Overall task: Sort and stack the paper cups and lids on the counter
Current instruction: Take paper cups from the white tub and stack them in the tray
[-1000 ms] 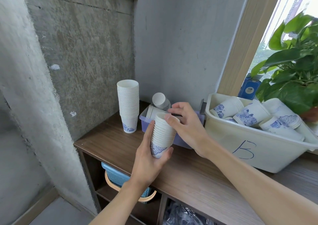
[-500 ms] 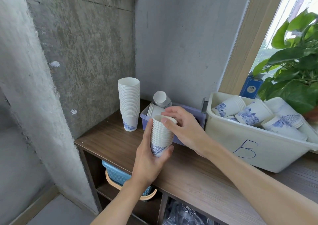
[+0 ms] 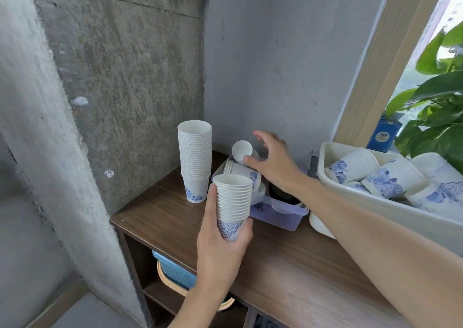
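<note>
Mid-stacking imo: left hand (image 3: 225, 242) grips the short cup stack (image 3: 234, 202), right hand (image 3: 273, 162) is spread open, empty, by the far loose cup (image 3: 241, 151), so next prob grab & nest it.

Right hand (image 3: 273, 162): off the held stack (image 3: 234, 202), where its fingers sat on the top rim a second ago. It is now stretched forward over the purple bin (image 3: 275, 217), fingers spread and lightly curved, holding nothing. Thumb tip at the rim of the loose cup (image 3: 242, 152), which lies on its side atop the bin's contents; contact cannot be told.
Held stack: mouth now uncovered, gripped by the left hand (image 3: 220, 250) alone, apart from the right hand.
</note>
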{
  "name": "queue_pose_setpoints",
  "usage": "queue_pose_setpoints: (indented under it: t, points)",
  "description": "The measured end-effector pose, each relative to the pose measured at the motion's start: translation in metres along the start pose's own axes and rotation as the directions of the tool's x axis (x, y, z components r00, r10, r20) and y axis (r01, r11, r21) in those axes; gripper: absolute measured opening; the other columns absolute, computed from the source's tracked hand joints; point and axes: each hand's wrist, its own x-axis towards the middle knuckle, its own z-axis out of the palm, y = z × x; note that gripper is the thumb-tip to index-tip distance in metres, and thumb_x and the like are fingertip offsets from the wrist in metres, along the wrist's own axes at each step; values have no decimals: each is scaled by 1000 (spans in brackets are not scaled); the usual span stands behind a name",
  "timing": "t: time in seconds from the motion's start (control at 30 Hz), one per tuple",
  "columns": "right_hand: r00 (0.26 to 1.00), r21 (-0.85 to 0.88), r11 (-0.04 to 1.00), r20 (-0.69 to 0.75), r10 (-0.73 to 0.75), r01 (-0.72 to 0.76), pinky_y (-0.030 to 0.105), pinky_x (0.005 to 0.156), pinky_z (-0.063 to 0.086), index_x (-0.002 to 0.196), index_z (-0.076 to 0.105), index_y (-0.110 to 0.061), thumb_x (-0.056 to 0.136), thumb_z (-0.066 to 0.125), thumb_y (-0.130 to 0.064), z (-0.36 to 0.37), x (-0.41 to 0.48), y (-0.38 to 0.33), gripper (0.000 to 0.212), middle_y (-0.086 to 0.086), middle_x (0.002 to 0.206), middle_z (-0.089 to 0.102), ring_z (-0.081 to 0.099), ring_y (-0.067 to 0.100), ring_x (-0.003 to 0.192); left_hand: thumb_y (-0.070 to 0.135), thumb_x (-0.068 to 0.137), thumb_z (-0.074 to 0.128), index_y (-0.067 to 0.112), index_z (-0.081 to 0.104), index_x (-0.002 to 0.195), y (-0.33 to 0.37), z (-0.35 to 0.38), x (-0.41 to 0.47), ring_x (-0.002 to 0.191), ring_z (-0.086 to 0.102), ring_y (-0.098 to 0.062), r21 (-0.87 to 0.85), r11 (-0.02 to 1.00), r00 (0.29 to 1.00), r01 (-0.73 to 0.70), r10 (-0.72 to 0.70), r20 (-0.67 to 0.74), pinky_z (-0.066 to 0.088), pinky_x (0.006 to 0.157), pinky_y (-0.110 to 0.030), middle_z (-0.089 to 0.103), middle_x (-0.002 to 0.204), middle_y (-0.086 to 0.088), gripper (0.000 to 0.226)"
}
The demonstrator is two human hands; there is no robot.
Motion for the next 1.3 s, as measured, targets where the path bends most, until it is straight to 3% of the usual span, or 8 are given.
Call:
queue_pose_setpoints:
  t: [0.2,0.37,0.57,0.77,0.9,1.13,1.23,1.3]
  points:
    - [998,-77,995,11,-63,64,30,98,32,142,42,-23,76,76,-32,31,25,13,75,-1,140,50,36,25,125,47,69,73,77,17,138,1,1,1,111,60,13,-4,1000,1000,29,-29,1,41,83,2,56,125,42,94]
    - [996,-79,996,-73,-44,38,26,88,32,135,51,-17,74,78,-27,36,22,19,68,3,131,58,45,28,116,47,69,74,78,17,137,1,2,1,113,61,8,-4,1000,1000,27,-27,12,43,82,0,57,126,39,94]
    - [996,-110,994,-91,-13,3,23,84,30,126,57,-12,78,68,-16,27,5,16,50,7,120,47,42,28,108,50,71,72,77,15,139,6,-1,-2,123,55,7,5,1000,1000,2,-2,31,42,89,-2,50,134,40,93]
    - [989,-162,981,-114,90,-108,36,75,40,100,38,-7,75,66,-8,19,-19,9,37,16,106,43,46,32,91,27,79,82,78,14,137,4,-1,-1,120,55,8,39,999,999,-15,14,33,42,90,-2,49,130,44,103]
    - [963,-47,978,-194,189,-202,30,68,33,99,35,-10,75,72,-14,15,-27,6,44,10,103,45,44,24,85,26,81,81,77,12,138,6,-1,-2,121,51,13,45,999,999,-22,21,37,39,87,2,44,130,49,104]
    - [916,260,942,-284,285,-213,19,57,35,97,38,-16,74,73,-22,8,-40,-4,43,3,95,51,51,17,82,27,81,81,75,13,140,4,-1,-1,118,54,12,48,999,999,-25,23,30,43,86,-1,46,130,48,102]
    - [906,460,868,-261,333,-187,6,59,40,105,40,-19,76,73,-17,1,-48,-13,44,-3,98,55,54,-5,74,29,80,81,74,14,142,3,-1,-1,118,58,4,51,998,999,-29,27,27,47,90,-16,50,133,41,101]
    - [912,591,786,-199,358,-180,3,60,41,114,38,-25,78,72,-13,-4,-54,-19,51,-8,104,58,56,-14,71,29,80,81,73,14,142,4,-2,-1,120,57,3,59,997,998,-49,47,30,47,92,-18,48,137,38,101]
